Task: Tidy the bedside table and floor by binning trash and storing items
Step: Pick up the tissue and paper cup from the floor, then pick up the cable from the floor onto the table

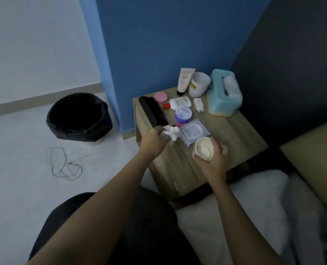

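The tidy is barely begun. The left hand (155, 137) pinches a crumpled tissue (171, 133) at the counter's (225, 134) 9 o'clock edge. The right hand (214, 155) curls round a paper cup (204, 148) at 6 o'clock, with something pale wadded inside. Neither has reached the bin (78, 117), on the floor out at 9 o'clock. The wipes pack (194, 131), black case (152, 111), bottle (178, 103), purple jar (183, 114) and charger (198, 104) are left to store, as is the floor cable (63, 165) at 7 o'clock. The bin's inside is too dark to judge, and the labels are blurred.
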